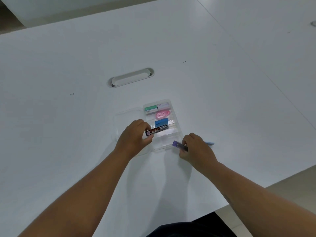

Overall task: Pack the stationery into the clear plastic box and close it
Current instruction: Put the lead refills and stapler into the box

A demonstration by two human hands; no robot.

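The clear plastic box (177, 127) lies open on the white table, its lid (126, 115) flat to the left. Inside are a green-and-white packet (150, 108), a pale packet (163, 105), a pink correction tape (162, 114) and a blue eraser (161, 121). My left hand (135, 137) grips a dark lead case (156, 130) by its left end, held over the middle of the box. My right hand (195, 147) is closed on a purple-capped tube (179, 145) just right of the box's near corner. A light blue item (209, 143) peeks out behind that hand.
A long oval cable slot (130, 77) is set into the table beyond the box. The table's near edge (220, 206) runs diagonally at lower right, with floor past it. Dark clothing (191, 228) shows at the bottom.
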